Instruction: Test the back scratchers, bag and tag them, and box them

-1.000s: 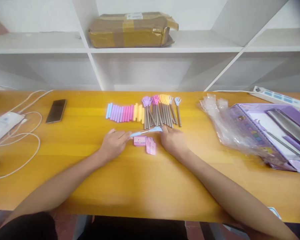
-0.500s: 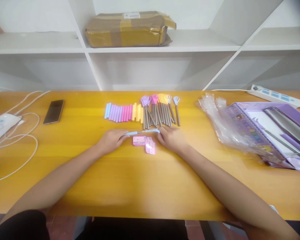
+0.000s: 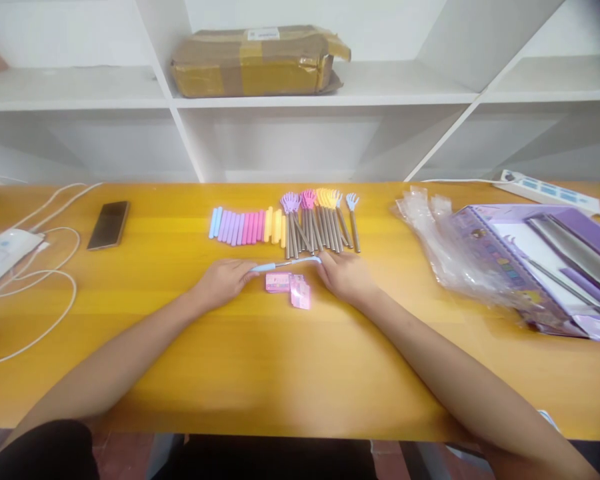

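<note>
A thin blue back scratcher (image 3: 284, 265) with a short metal middle is stretched between my two hands. Its blue handle end is pinched by my left hand (image 3: 225, 281), and my right hand (image 3: 346, 275) closes on the other blue end. Just below lie a stack of pink cards (image 3: 278, 282) and a pink packet (image 3: 300, 293). Behind my hands are metal rods with coloured claw heads (image 3: 319, 223), purple, pink, yellow and blue. Left of them is a row of coloured tubes (image 3: 247, 227) in blue, purple, pink and yellow.
At the left lie a phone (image 3: 109, 225), white cables and a power strip (image 3: 7, 257). Clear plastic bags (image 3: 445, 257) and an open purple box (image 3: 500, 257) are on the right, another power strip (image 3: 550, 192) behind. A taped carton (image 3: 260, 63) sits on the shelf.
</note>
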A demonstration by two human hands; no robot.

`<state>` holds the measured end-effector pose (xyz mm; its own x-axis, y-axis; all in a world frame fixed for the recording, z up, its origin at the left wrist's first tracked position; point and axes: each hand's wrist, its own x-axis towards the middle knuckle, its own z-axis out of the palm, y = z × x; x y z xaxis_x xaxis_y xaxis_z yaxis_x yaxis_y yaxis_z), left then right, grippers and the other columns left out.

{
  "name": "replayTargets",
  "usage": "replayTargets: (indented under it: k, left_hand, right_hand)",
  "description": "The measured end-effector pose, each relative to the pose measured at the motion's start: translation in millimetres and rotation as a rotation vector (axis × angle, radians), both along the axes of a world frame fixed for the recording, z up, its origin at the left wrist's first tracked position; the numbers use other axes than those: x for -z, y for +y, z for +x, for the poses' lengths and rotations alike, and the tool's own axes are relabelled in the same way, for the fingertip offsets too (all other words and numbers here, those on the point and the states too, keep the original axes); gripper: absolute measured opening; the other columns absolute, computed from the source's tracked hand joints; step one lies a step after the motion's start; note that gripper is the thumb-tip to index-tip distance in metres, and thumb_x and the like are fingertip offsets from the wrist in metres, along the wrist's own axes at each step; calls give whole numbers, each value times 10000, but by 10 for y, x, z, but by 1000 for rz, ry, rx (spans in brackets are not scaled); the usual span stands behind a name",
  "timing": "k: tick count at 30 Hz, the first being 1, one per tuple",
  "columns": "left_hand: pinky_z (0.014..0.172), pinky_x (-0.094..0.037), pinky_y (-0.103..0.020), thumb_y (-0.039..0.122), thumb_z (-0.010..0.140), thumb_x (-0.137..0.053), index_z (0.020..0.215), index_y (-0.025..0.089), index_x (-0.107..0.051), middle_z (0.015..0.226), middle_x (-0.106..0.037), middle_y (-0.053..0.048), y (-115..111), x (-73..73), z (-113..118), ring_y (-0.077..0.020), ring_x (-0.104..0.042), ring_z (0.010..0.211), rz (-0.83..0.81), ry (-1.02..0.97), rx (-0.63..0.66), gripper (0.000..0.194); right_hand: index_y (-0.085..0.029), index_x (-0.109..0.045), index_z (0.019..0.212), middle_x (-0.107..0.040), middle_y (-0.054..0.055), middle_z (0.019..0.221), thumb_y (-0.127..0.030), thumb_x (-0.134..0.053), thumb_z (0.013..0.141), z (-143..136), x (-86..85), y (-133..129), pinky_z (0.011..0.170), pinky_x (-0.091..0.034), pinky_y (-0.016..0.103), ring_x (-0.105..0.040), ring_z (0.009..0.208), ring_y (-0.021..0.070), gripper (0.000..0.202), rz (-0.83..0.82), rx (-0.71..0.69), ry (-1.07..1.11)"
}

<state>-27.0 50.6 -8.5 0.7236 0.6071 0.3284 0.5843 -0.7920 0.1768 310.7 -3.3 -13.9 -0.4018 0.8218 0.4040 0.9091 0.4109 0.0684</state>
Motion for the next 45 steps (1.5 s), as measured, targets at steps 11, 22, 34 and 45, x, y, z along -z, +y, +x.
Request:
replayTargets:
  k: [11,22,34,45]
  left_hand:
    - [892,-494,-431,450,1100,-368,988,192,-687,963,-739,-104,1002,-381,-1591,-287,-604,955,195,88,-399,424]
    - [831,-482,-424,440,1069,-383,998,228,-634,916,-660,-116,969,-213,-1384,-303,-611,911,190,-100,-431,336]
    - [857,-491,-425,463,1066,-377,1011,210,-651,948,-684,-132,962,-225,-1374,-308,-634,940,136,-84,-432,377]
    - [851,-504,-401,507,1066,-417,1010,226,-691,937,-723,-112,940,-225,-1422,-290,-652,923,90,-102,-395,396]
  right_hand:
    - [-157,-658,1136,-646,110,819,-339,-402,1113,1831,-261,122,720,-228,363,-389,655,181,315,-84,877,222]
    - [-211,-588,958,-657,116,881,-279,-363,1069,1784,-23,253,772,-303,371,-452,727,205,260,8,864,535]
    - [-234,-529,909,-655,108,852,-300,-393,1043,1771,-45,252,787,-323,369,-498,758,213,202,26,846,623]
    - [-250,-511,877,-651,119,850,-369,-364,1044,1853,-20,231,802,-358,387,-551,790,236,253,16,774,646]
